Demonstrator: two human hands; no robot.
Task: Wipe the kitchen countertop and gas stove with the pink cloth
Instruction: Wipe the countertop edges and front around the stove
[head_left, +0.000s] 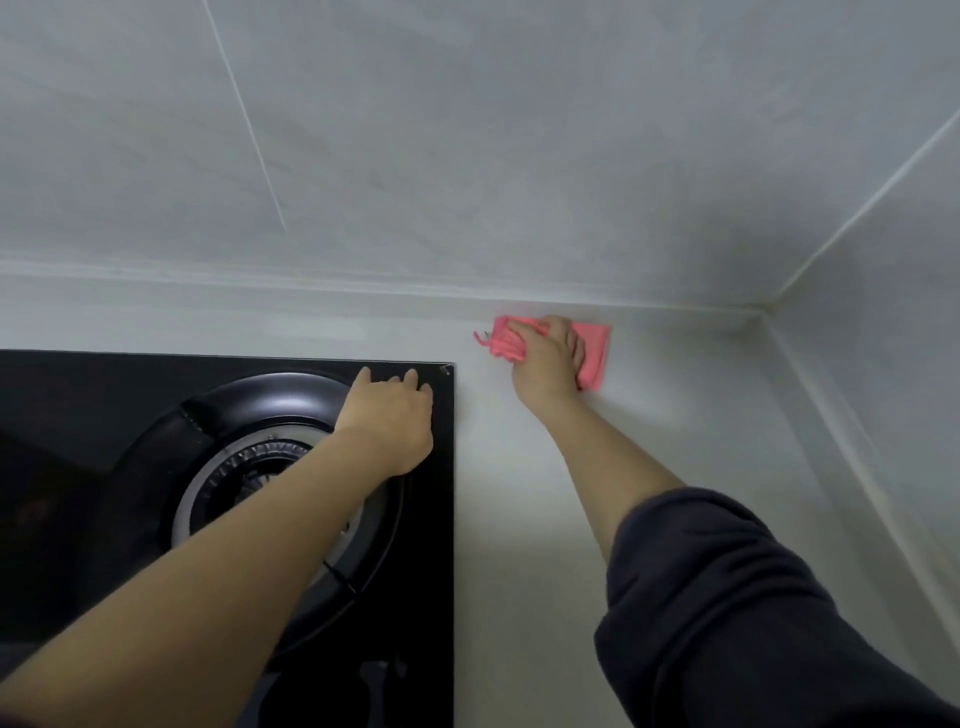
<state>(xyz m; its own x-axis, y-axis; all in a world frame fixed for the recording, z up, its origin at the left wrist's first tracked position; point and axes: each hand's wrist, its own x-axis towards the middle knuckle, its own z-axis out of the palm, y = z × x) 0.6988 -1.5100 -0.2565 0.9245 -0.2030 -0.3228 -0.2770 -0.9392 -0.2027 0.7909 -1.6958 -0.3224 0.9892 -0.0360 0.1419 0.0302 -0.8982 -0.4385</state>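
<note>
Pink cloth (595, 357) bunched in right hand (546, 365), on countertop (519, 519) beside gas stove (427, 545).

Right of centre, the right hand (548, 358) grips the pink cloth (595, 353) on the pale countertop (649, 441). At centre left, the left hand (389, 415) rests, fingers straight, on the black gas stove (431, 519).

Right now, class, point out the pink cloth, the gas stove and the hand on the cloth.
pink cloth (596, 352): head view, on its flat right part beside the fingers.
gas stove (431, 545): head view, on the bare black glass near its right edge.
right hand (545, 358): head view, on the back of the hand.
</note>
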